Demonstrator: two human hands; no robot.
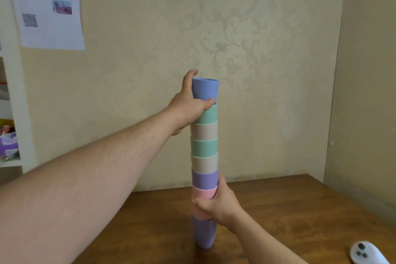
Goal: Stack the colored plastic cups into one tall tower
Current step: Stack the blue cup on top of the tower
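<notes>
Nine nested plastic cups form one tall tower [204, 163] standing upright on a brown wooden surface [300, 203], near its back edge by a patterned beige wall. From the bottom, the colours run purple, pink, pink, purple, beige, green, beige, green, with a blue cup [205, 90] open-side-up at the top. The left hand [188, 105] has its grip wrapped around the blue cup, thumb across the front and fingers behind. The right hand [218, 203] has its grip clasped around the pink cups [204, 194] low in the tower. A white controller [364, 253] lies on the surface at the lower right, well apart from the cups.
</notes>
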